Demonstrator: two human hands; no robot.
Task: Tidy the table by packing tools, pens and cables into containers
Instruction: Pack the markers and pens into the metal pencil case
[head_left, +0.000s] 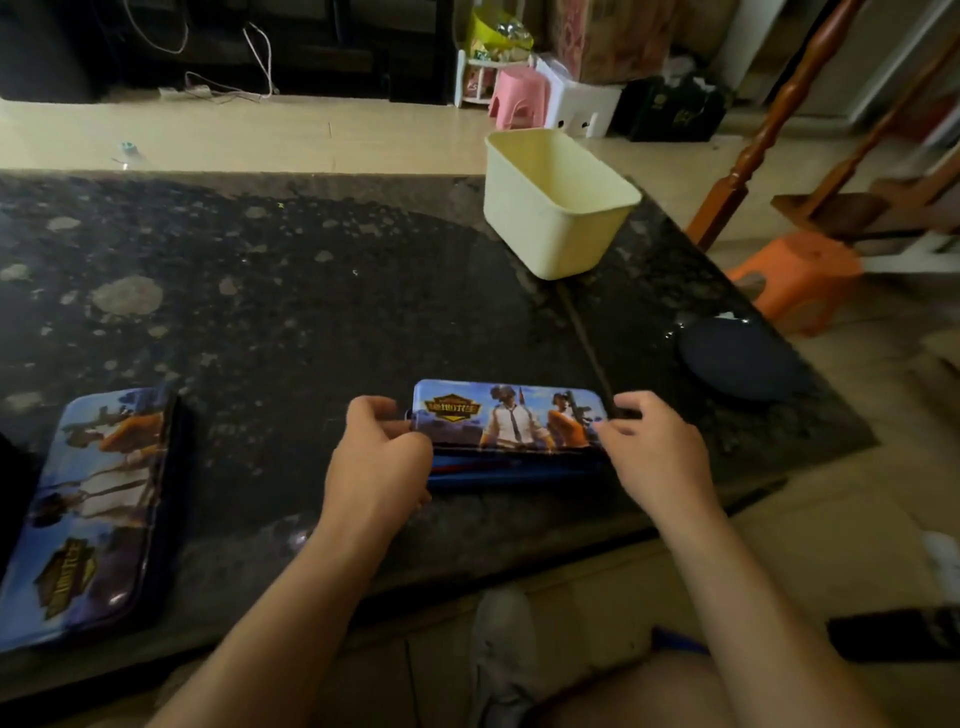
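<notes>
A blue printed pencil case (511, 423) lies near the front edge of the dark speckled table (270, 291), its lid raised a little above the tray. My left hand (376, 457) grips its left end and my right hand (657, 449) pinches its right end. Red and blue pens show in the gap under the lid. A second pencil case (88, 509) with the same print lies at the front left. A thin dark rod (582, 338) lies on the table between the cream tub and my right hand.
A cream plastic tub (558, 208) stands open at the back right of the table. A dark round pouch (737, 361) sits near the right edge. Beyond the table are an orange stool (795, 275), a pink stool (519, 98) and wooden stair posts.
</notes>
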